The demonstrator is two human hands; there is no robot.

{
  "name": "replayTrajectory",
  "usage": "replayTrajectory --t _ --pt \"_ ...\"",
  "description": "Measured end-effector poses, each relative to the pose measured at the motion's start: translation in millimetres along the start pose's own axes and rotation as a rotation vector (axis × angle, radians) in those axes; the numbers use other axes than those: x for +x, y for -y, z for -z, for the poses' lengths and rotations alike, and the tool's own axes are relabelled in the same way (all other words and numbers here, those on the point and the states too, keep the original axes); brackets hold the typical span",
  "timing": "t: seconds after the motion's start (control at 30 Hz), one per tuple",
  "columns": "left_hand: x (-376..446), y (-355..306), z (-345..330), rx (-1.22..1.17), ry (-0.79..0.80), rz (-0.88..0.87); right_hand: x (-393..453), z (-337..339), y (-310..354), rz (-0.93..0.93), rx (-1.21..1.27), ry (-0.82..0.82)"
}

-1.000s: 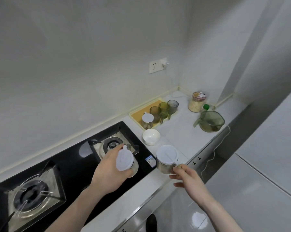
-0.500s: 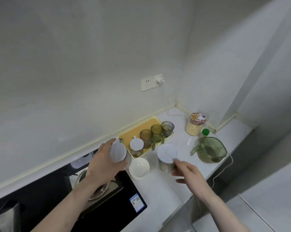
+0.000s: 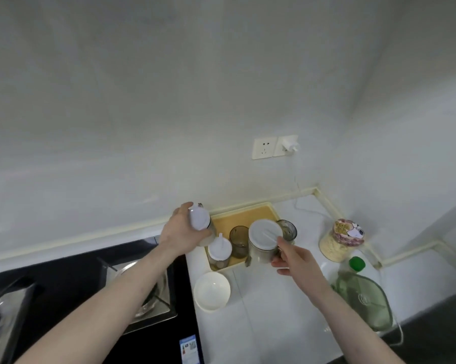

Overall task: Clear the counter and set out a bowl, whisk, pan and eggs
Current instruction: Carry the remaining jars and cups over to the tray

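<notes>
Over the yellow tray [image 3: 263, 214] I grip 2 jars: left hand [image 3: 179, 233] holds the small jar [image 3: 201, 225], right hand [image 3: 294, 258] the big jar [image 3: 262, 243]. Only the white bowl [image 3: 212, 291] is out on the counter [image 3: 274, 311]; no whisk, pan or eggs yet.

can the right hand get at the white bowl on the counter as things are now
Probably not right away: the right hand grips the handle of a lidded jar over the yellow tray. The white bowl sits open on the counter just below, with nothing over it, so once the jar is set down the way looks free.
</notes>
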State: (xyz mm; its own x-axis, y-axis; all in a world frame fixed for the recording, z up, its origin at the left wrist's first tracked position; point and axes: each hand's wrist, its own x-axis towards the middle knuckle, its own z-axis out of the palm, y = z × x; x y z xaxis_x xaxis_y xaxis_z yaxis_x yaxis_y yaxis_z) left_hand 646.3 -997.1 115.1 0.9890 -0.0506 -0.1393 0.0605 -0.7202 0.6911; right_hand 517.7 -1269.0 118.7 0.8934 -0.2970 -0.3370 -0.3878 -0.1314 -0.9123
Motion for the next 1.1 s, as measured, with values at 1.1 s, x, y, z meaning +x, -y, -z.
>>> replayTrajectory --t 1.1 --pt "150 15 -143 0.106 0.03 0.382 121 44 28 0.067 -0.145 0.187"
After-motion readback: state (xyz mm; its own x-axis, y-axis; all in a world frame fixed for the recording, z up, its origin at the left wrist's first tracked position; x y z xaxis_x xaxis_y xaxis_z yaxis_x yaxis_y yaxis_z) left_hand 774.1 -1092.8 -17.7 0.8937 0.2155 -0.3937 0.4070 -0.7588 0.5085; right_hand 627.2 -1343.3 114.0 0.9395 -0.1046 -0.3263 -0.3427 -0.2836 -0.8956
